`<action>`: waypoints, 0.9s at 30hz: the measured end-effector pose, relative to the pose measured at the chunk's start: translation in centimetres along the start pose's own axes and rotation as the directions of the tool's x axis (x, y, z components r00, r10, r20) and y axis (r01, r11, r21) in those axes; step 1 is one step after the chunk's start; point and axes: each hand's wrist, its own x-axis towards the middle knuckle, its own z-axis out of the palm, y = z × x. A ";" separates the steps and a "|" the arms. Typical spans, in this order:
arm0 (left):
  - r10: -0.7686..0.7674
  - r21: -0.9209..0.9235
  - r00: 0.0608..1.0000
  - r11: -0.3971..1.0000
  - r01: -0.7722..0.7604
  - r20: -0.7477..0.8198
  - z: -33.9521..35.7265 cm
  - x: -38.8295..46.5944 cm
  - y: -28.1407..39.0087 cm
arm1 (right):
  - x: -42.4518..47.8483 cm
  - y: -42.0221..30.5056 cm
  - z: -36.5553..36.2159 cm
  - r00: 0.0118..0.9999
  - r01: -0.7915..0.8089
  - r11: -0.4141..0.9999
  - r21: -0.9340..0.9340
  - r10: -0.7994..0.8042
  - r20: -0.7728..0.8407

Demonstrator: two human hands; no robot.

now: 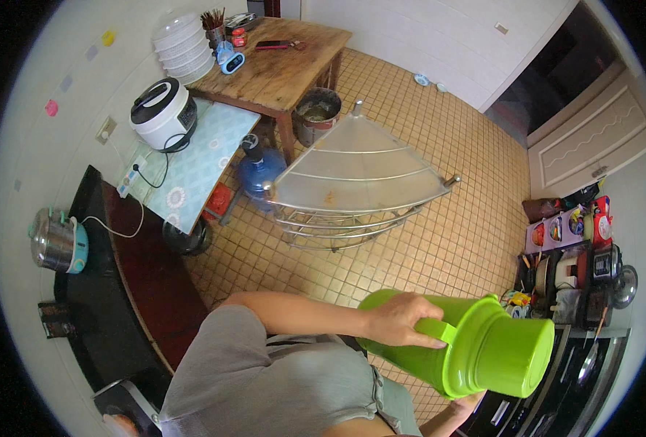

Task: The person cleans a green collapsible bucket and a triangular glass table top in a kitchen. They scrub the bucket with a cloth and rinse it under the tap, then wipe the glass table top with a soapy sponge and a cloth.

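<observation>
A bright green plastic bucket-like container (514, 355) is tilted nearly onto its side in front of my body, at lower right. My left hand (407, 322) grips its handle, with fingers curled over the green bar. From below, my right hand (467, 401) holds its underside near the wide rim; most of those fingers are hidden behind it. Beyond it, a metal corner rack (355, 169) with a cloudy triangular top and wire tiers stands on the tiled floor.
Wooden table (279, 71) with a phone and jar; bucket (317, 114) beside it. Rice cooker (164, 114) on a blue-covered table (197, 158), water jug (263, 175) nearby. Dark counter (115, 306) with a steel pot (55, 240) at left. Stove (563, 377) and shelf items (574, 273) at right.
</observation>
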 end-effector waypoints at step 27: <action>-0.029 -0.070 0.998 0.997 0.025 -0.053 2.7 35.6 -9.3 | 35.5 -10.9 -14.3 1.000 -0.004 0.998 -0.068 0.006 0.025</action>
